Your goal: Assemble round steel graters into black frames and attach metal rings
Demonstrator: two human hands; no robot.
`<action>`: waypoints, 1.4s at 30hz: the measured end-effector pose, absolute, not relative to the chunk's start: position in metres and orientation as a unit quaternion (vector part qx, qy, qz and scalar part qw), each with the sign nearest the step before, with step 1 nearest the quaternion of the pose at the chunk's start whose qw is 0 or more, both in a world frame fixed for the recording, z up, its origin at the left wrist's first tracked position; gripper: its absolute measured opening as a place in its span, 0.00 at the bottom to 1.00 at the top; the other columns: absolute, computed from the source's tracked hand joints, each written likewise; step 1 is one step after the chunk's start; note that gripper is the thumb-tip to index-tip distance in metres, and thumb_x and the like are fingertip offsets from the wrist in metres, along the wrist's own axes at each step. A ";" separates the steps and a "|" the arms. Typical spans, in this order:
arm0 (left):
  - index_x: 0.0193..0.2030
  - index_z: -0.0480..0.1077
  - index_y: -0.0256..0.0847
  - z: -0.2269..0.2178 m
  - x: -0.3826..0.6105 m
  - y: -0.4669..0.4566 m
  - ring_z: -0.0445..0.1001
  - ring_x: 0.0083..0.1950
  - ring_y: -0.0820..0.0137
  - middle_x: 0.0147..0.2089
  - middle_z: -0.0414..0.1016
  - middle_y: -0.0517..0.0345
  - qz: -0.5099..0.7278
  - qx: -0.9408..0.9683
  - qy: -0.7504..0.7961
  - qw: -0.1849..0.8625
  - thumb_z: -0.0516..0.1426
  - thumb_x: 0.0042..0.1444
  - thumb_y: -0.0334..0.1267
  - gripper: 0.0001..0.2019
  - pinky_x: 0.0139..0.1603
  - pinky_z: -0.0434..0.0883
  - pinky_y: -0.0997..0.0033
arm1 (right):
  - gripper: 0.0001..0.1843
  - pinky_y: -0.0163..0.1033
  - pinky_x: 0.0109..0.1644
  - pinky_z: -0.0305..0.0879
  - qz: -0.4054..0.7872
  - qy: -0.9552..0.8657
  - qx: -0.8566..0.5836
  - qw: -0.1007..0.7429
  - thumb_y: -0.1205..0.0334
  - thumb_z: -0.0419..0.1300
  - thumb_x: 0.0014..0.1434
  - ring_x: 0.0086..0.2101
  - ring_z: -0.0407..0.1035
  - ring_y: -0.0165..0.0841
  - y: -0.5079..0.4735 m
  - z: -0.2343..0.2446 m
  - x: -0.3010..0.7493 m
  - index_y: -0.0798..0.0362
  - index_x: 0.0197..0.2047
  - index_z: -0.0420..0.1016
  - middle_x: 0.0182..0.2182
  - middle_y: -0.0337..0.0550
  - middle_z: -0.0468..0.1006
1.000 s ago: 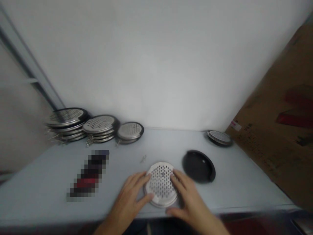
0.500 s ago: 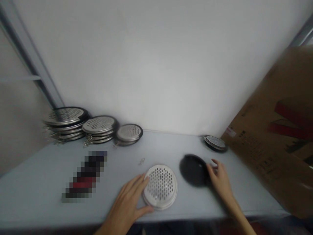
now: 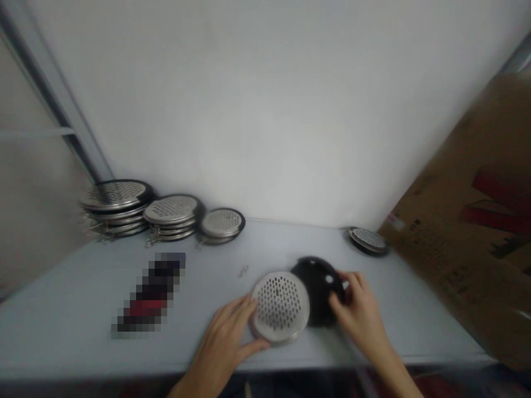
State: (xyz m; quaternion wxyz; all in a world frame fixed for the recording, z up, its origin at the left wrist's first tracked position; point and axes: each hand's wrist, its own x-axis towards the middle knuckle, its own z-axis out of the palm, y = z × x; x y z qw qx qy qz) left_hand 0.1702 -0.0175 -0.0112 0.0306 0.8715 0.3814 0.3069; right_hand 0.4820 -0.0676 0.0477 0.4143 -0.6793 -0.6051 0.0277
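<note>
a plain white wall (image 3: 265, 110) fills the back of the scene, meeting a pale grey tabletop (image 3: 70, 315) along its far edge. to the left, a metal upright (image 3: 56, 94) runs down the corner beside a duller beige side panel (image 3: 37, 221). a large brown cardboard sheet (image 3: 452, 260) with red print (image 3: 501, 204) leans in on the right. soft, even light falls across the wall, and the area below the table's front edge is dark and indistinct.

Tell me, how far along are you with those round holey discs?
The stacks of perforated steel discs at the back look finished. In hand: the left hand holds a white-rimmed perforated disc while the right hand grips a black round cover beside it. Left: perhaps the lone disc at the far right.
</note>
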 end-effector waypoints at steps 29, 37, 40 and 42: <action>0.56 0.76 0.45 0.037 0.189 0.000 0.76 0.58 0.56 0.57 0.79 0.49 0.290 0.752 0.385 0.450 0.68 0.55 0.45 0.22 0.63 0.69 0.58 | 0.34 0.45 0.52 0.72 0.180 -0.640 -0.558 0.497 0.55 0.65 0.61 0.51 0.69 0.43 -0.100 0.008 0.457 0.45 0.67 0.62 0.54 0.49 0.67; 0.42 0.75 0.37 0.047 0.219 0.009 0.77 0.38 0.62 0.38 0.80 0.51 0.238 0.738 0.376 0.508 0.45 0.69 0.54 0.25 0.41 0.72 0.65 | 0.16 0.41 0.41 0.69 0.150 -0.607 -0.608 0.489 0.47 0.58 0.65 0.36 0.71 0.39 0.001 0.046 0.455 0.53 0.40 0.74 0.34 0.44 0.76; 0.38 0.75 0.39 0.057 0.207 0.025 0.78 0.42 0.59 0.39 0.81 0.50 0.210 0.803 0.428 0.356 0.45 0.71 0.47 0.22 0.46 0.69 0.63 | 0.17 0.37 0.35 0.67 0.187 -0.646 -0.598 0.436 0.47 0.60 0.64 0.31 0.72 0.37 0.032 0.050 0.454 0.53 0.39 0.77 0.31 0.41 0.80; 0.40 0.75 0.39 0.061 0.193 0.040 0.77 0.46 0.57 0.42 0.81 0.47 0.197 0.819 0.479 0.245 0.46 0.70 0.42 0.18 0.49 0.68 0.61 | 0.18 0.37 0.35 0.67 0.196 -0.673 -0.589 0.402 0.46 0.62 0.63 0.32 0.73 0.37 0.046 0.049 0.452 0.54 0.40 0.79 0.32 0.42 0.82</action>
